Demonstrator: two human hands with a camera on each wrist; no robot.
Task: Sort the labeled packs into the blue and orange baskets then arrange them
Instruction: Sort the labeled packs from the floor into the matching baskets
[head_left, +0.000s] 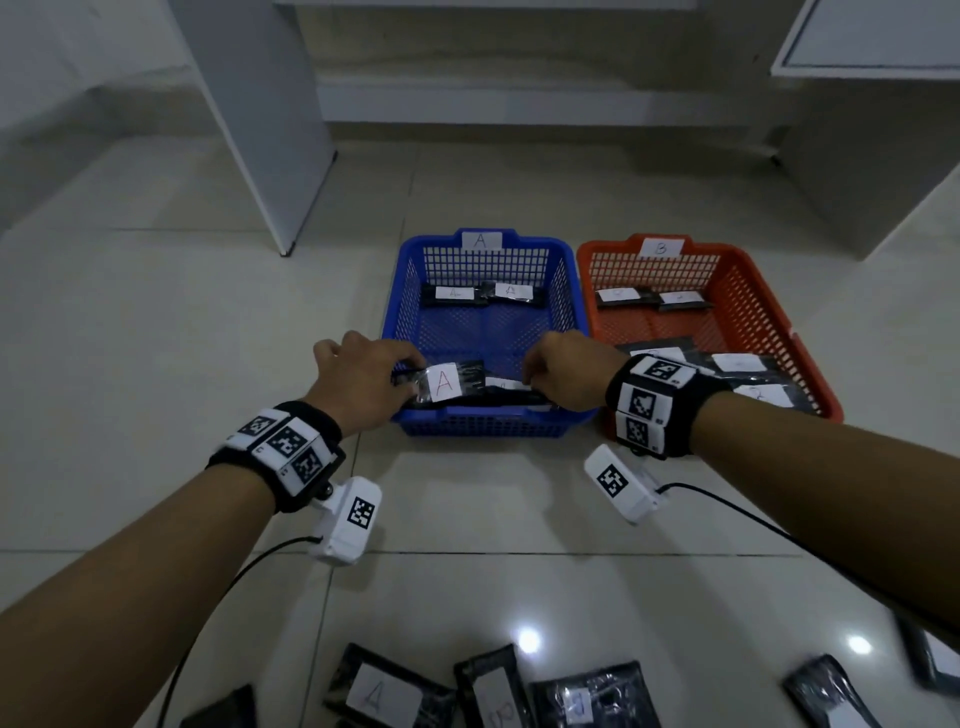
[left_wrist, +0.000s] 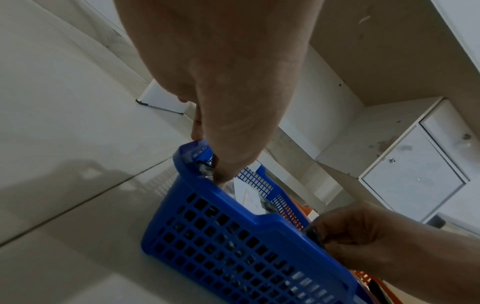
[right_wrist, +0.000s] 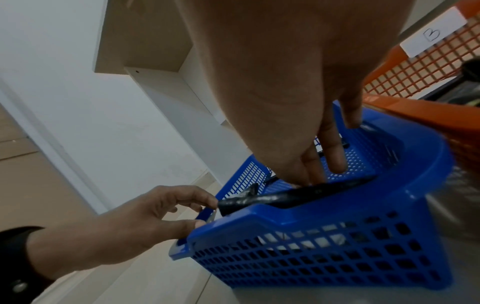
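Note:
The blue basket (head_left: 483, 415) tagged A stands on the floor beside the orange basket (head_left: 769, 291) tagged B. At the blue basket's near end my left hand (head_left: 408, 376) pinches a black pack with a red A label (head_left: 447, 382), holding it tilted above the rim. My right hand (head_left: 535, 376) curls its fingers on a black pack (right_wrist: 311, 192) at the near right. In the left wrist view the left fingers (left_wrist: 221, 170) reach just inside the basket's corner (left_wrist: 187, 156). Two A packs (head_left: 478, 295) lie at the back.
The orange basket holds two packs at the back (head_left: 649, 299) and several at the front (head_left: 748, 374). Several loose packs (head_left: 384, 691) lie on the tiled floor near me. White cabinet panels (head_left: 260, 130) stand behind the baskets.

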